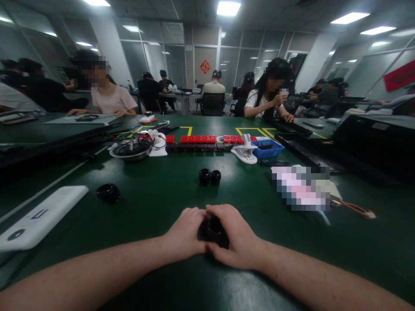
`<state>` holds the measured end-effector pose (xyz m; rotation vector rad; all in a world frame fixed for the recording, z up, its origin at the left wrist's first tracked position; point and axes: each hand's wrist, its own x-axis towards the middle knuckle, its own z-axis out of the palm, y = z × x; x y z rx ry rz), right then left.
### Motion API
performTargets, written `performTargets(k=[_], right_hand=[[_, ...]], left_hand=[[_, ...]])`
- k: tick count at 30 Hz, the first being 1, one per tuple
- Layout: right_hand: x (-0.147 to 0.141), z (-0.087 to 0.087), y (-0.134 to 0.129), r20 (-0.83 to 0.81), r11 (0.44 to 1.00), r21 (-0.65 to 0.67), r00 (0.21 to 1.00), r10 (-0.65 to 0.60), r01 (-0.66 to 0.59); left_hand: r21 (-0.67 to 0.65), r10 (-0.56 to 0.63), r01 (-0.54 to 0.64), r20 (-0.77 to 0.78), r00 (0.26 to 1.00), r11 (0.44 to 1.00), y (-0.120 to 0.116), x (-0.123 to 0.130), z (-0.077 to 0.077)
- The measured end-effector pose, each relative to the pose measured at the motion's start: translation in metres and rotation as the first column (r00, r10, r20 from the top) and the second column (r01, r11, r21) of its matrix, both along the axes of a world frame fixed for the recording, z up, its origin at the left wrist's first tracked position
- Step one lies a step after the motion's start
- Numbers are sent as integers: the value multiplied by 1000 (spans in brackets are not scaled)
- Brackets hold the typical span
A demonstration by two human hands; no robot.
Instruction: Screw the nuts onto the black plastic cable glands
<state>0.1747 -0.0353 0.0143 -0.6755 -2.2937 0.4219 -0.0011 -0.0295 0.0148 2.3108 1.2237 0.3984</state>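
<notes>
On the green table (152,185), my left hand (186,233) and my right hand (238,237) meet around a glossy black round object (214,229). The fingers of both hands curve about its sides, and the fingertips come together at the front and back. Part of the object is hidden by the hands. Beyond them, a larger black round piece (205,176) stands beside a smaller one (216,176). Another black piece with a wide opening (108,192) lies to the left.
A white box-like device (42,218) lies at the left. Further back are a metal bowl (129,150), red power strips (198,139), a white clamp (245,151) and a blue bin (268,148). A blurred packet (301,190) is at right. Two people sit across the table.
</notes>
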Motion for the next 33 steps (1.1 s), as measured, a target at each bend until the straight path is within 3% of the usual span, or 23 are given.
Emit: performTargets(k=[4, 7, 13, 17, 27, 33], right_hand=[[1, -1, 0, -32, 998, -22, 998, -63, 62], [1, -1, 0, -70, 1000, -12, 997, -27, 26], [0, 0, 0, 20, 999, -32, 1000, -14, 15], [2, 0, 0, -18, 999, -21, 999, -34, 34], [0, 0, 2, 81, 996, -52, 994, -70, 75], [2, -3, 2, -5, 998, -56, 1000, -26, 26]], left_hand=[[11, 2, -2, -23, 1000, 1000, 0, 1, 0], [18, 6, -6, -21, 1000, 1000, -1, 1, -1], [-13, -10, 11, 14, 1000, 1000, -1, -1, 1], [-11, -10, 10, 5, 1000, 1000, -1, 0, 2], [23, -2, 2, -17, 1000, 1000, 1, -2, -6], [-3, -11, 11, -14, 1000, 1000, 0, 0, 1]])
